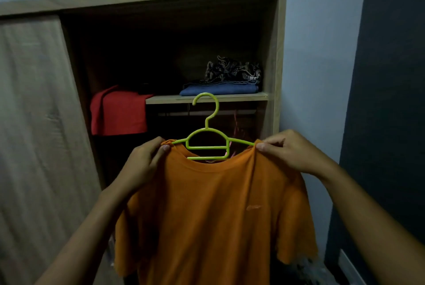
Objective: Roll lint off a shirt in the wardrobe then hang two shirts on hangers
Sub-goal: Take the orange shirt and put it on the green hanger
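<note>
An orange T-shirt (213, 211) hangs in front of me on a lime-green plastic hanger (208, 141), whose hook points up. My left hand (147, 160) pinches the shirt's left shoulder over the hanger's arm. My right hand (292, 151) pinches the right shoulder the same way. Both hanger ends are hidden inside the shirt. A red shirt (118, 112) hangs inside the wardrobe at the left, behind the orange one. No lint roller is in view.
The wooden wardrobe (279, 55) stands open, its sliding door (34, 112) pushed to the left. A shelf (207, 98) carries folded blue cloth (219, 89) and a dark patterned cloth (233, 70). A rail (207, 113) runs under the shelf. A dark wall panel (388, 101) stands at the right.
</note>
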`<move>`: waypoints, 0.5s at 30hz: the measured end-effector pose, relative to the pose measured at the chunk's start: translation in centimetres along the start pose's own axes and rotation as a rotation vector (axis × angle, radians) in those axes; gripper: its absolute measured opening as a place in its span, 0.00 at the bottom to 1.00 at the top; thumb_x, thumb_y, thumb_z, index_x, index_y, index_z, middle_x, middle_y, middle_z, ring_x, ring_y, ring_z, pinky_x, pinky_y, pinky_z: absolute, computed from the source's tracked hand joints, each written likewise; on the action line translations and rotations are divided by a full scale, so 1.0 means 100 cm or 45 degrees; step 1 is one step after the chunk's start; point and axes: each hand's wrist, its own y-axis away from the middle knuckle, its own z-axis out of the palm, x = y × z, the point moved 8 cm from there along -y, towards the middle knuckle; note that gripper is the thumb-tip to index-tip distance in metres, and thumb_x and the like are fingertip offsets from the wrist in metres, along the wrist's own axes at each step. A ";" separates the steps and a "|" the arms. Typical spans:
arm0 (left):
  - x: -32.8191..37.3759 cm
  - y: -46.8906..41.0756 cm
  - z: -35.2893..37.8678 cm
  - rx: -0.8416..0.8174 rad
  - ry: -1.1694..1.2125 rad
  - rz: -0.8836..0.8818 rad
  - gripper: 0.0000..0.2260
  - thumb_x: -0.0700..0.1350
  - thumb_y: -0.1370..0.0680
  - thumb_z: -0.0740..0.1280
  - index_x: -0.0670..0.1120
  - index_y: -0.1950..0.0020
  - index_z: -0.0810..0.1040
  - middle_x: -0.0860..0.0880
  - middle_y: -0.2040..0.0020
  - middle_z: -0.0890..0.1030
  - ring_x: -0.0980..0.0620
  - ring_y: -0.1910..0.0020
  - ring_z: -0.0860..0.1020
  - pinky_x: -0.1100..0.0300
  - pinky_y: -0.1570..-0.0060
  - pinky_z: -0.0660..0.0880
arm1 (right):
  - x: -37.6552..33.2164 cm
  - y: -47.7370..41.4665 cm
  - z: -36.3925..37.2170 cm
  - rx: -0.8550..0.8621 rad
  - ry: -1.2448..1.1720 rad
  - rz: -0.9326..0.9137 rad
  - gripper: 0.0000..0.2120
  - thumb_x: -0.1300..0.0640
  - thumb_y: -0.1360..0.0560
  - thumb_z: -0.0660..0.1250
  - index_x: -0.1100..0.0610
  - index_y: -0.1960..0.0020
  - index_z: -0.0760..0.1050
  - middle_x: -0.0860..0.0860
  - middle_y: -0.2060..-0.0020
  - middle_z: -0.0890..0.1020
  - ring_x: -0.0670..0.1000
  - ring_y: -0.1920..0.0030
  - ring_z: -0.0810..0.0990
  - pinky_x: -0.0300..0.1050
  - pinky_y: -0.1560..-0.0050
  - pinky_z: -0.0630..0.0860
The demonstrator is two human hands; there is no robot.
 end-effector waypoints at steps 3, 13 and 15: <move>-0.003 -0.001 0.008 -0.041 -0.029 0.024 0.10 0.56 0.21 0.56 0.54 0.59 0.69 0.55 0.65 0.73 0.62 0.62 0.74 0.61 0.65 0.68 | -0.002 -0.004 -0.012 0.312 -0.147 -0.055 0.07 0.51 0.21 0.64 0.44 0.50 0.82 0.38 0.56 0.83 0.34 0.54 0.81 0.25 0.58 0.74; -0.029 -0.016 0.029 -0.014 0.262 -0.103 0.09 0.52 0.19 0.59 0.53 0.56 0.74 0.59 0.61 0.76 0.58 0.60 0.75 0.59 0.59 0.70 | 0.014 -0.029 0.033 -0.301 0.228 0.181 0.18 0.39 0.24 0.63 0.51 0.52 0.83 0.49 0.56 0.85 0.48 0.57 0.84 0.54 0.51 0.82; -0.041 -0.022 0.037 -0.010 0.277 -0.137 0.08 0.50 0.18 0.59 0.50 0.52 0.76 0.55 0.58 0.76 0.56 0.56 0.76 0.58 0.55 0.70 | 0.012 -0.032 0.036 -0.380 0.208 0.179 0.18 0.41 0.22 0.61 0.52 0.50 0.83 0.49 0.56 0.85 0.48 0.57 0.84 0.52 0.51 0.83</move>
